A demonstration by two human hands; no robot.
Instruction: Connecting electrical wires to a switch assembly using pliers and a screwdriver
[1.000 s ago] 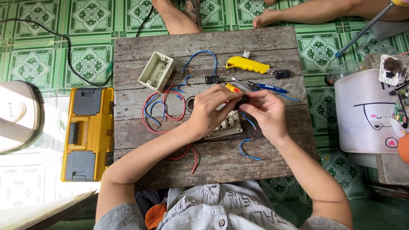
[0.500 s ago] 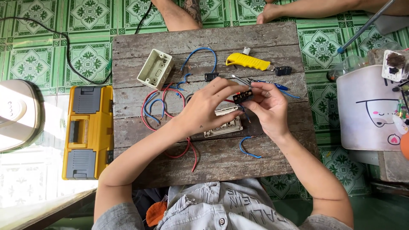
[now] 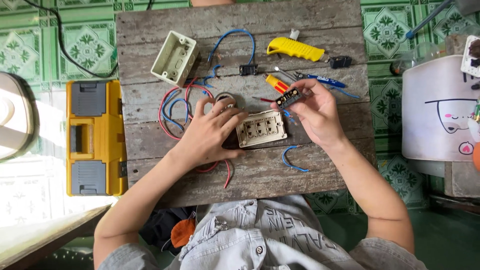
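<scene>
A cream switch frame plate (image 3: pixel 261 128) lies face down in the middle of a weathered wooden board (image 3: pixel 300 175). My left hand (image 3: pixel 212 131) rests flat on the board, fingers spread, its fingertips touching the plate's left edge. My right hand (image 3: pixel 314 111) is raised just right of the plate and pinches a small black switch module (image 3: pixel 288 98) between thumb and fingers. A yellow-handled screwdriver (image 3: pixel 276 83) lies just above that module.
Red and blue wires (image 3: pixel 172 102) coil left of my left hand. A cream wall box (image 3: pixel 174 58), a yellow utility knife (image 3: pixel 295 48), a blue pen-like tool (image 3: pixel 320 79), two small black parts and a short blue wire (image 3: pixel 292 159) lie on the board. A yellow toolbox (image 3: pixel 95 137) stands left.
My hands have parted: the left dropped flat beside the plate, the right lifted away holding the black module. The camera view has moved closer to the board.
</scene>
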